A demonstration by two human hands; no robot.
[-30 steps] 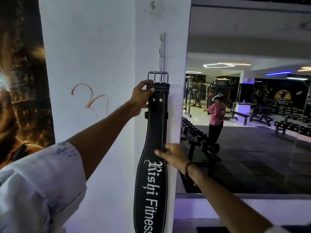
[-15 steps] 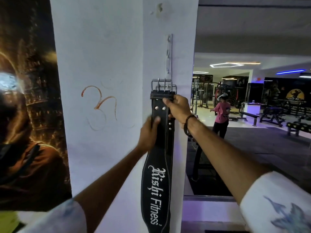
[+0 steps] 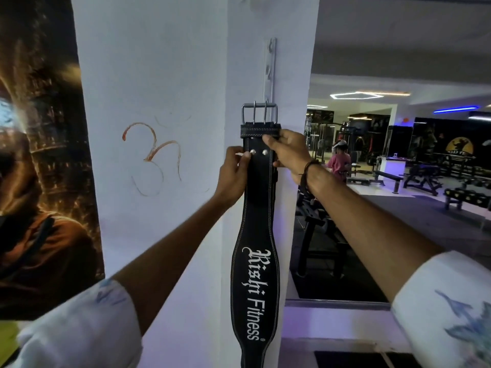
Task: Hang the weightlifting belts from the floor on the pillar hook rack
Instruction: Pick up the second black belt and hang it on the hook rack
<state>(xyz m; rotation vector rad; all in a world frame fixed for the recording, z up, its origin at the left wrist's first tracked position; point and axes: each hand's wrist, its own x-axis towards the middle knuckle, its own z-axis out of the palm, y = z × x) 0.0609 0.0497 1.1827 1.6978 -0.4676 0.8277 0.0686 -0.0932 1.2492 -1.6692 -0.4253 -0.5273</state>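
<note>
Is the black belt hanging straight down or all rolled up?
Straight down. The belt lies flat and unrolled against the pillar, buckle on top at the hook rack; both hands hold it.

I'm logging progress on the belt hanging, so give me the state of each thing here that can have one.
Black leather weightlifting belt: hangs straight down the pillar, buckle end up.
Silver metal two-prong buckle: level with the rack's lowest hook; whether hooked, cannot tell.
White hook rack strip: upper hooks bare.
Left hand: grips the belt's left edge.
Right hand: pinches the belt below the buckle.
</note>
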